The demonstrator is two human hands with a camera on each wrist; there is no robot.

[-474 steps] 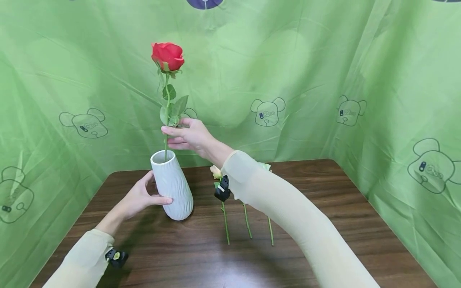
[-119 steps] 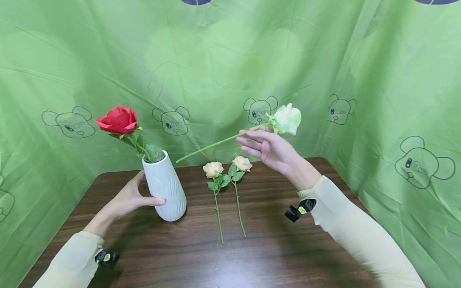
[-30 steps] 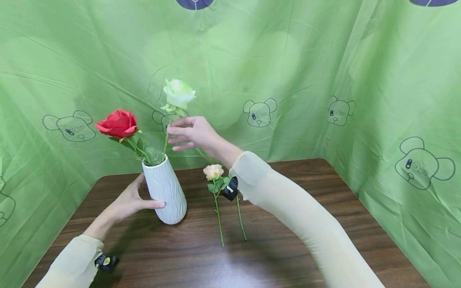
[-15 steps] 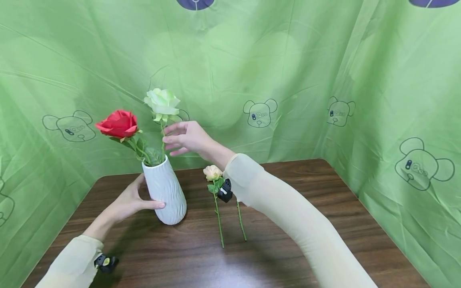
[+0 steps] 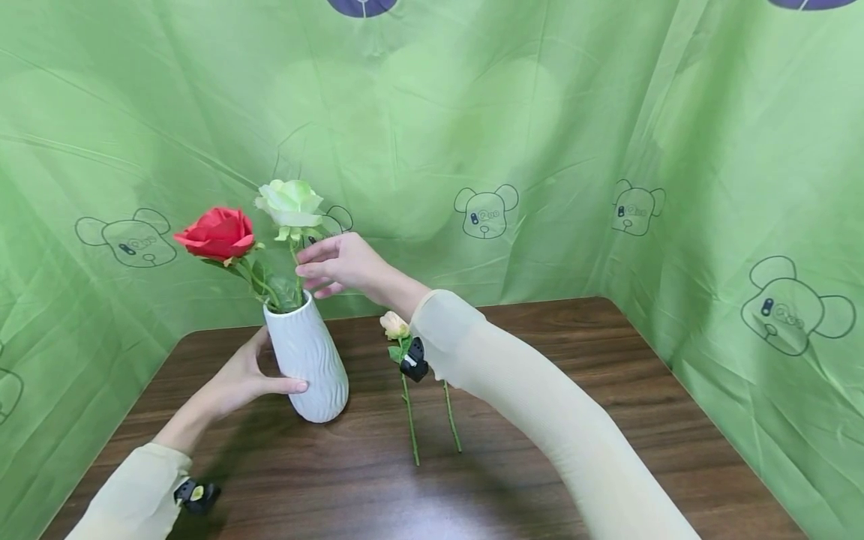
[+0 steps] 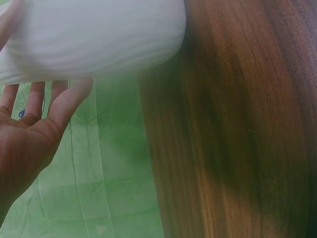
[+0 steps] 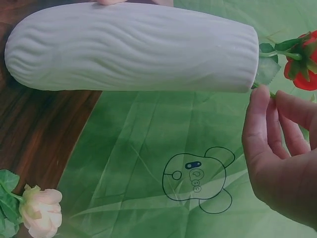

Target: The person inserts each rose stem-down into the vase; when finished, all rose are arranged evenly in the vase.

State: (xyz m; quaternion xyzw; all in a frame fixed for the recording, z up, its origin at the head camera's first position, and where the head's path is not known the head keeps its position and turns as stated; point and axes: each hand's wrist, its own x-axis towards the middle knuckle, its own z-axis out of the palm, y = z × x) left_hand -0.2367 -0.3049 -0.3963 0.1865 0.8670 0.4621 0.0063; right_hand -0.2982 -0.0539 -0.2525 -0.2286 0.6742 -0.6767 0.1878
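Note:
In the head view a white, wavy-ribbed vase (image 5: pixel 313 367) stands upright at the left of the table. My left hand (image 5: pixel 236 382) grips its lower side, thumb across the front and fingers behind. A red rose (image 5: pixel 217 234) leans left out of its mouth. My right hand (image 5: pixel 347 262) pinches the stem of a pale green-white rose (image 5: pixel 290 202), whose lower end is inside the vase. The right wrist view shows fingertips (image 7: pixel 261 91) on that stem right at the vase's rim, with the red rose (image 7: pixel 302 59) beyond.
On the wooden table (image 5: pixel 540 420) lies a pale peach rose (image 5: pixel 394 326), partly behind the right wrist camera (image 5: pixel 414 360). A second stem (image 5: pixel 452 420) lies to its right, its bloom hidden by the sleeve. Green cloth (image 5: pixel 553 135) surrounds the table's back and sides.
Earlier the red rose went into the vase, and the green-white rose was lifted from the table. Over the last second my right hand has brought it left and lower into the vase.

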